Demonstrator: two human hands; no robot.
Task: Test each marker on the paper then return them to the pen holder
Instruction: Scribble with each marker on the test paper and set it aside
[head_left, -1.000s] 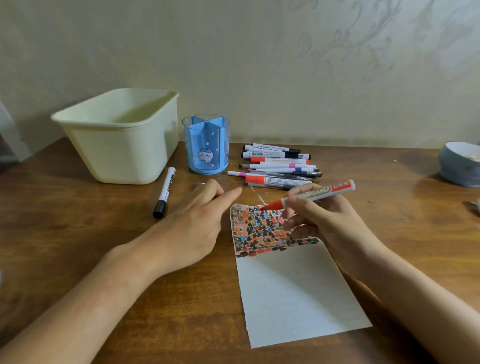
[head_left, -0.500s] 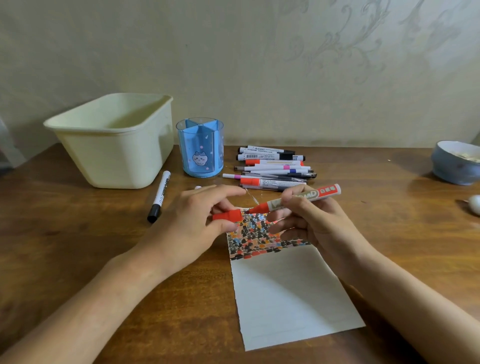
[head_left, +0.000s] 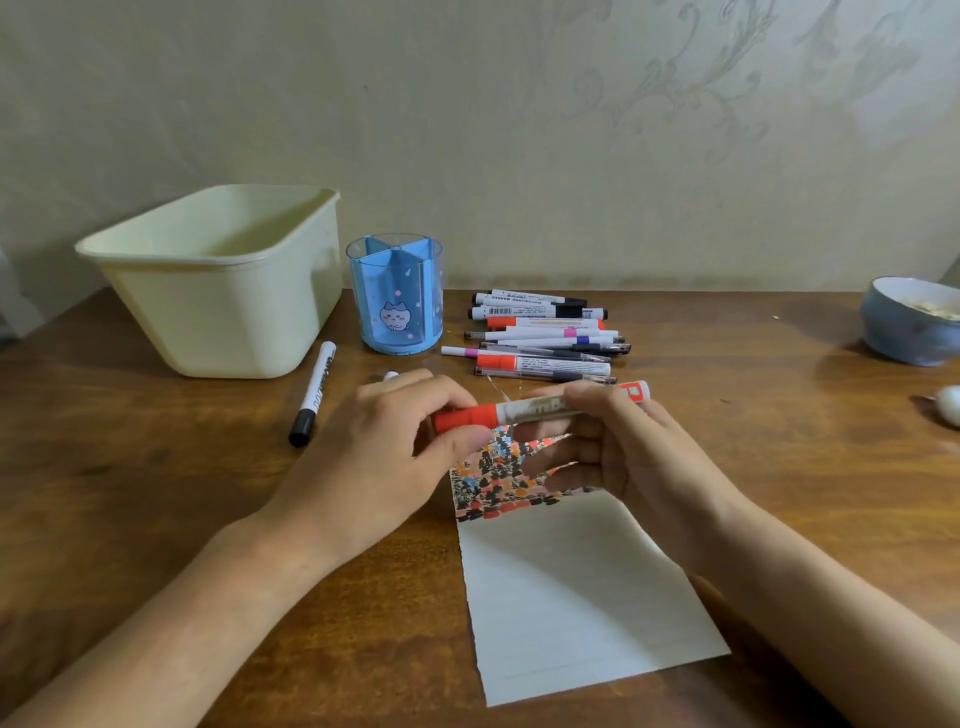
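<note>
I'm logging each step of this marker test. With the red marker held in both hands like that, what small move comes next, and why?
Probably carry the red marker to the blue pen holder and drop it in. Its cap looks seated, with the left hand on the cap end and the right hand on the barrel, and the holder looks empty.

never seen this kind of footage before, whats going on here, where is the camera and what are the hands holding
There is no machine here. The camera sits on a person's head, looking down at their own two bare hands over a wooden table. The left hand and right hand both hold one red marker, its cap on, above a paper covered at the top in test marks. Behind them stand an empty blue pen holder, a cream bin and a pile of markers. One black marker lies apart.
</note>
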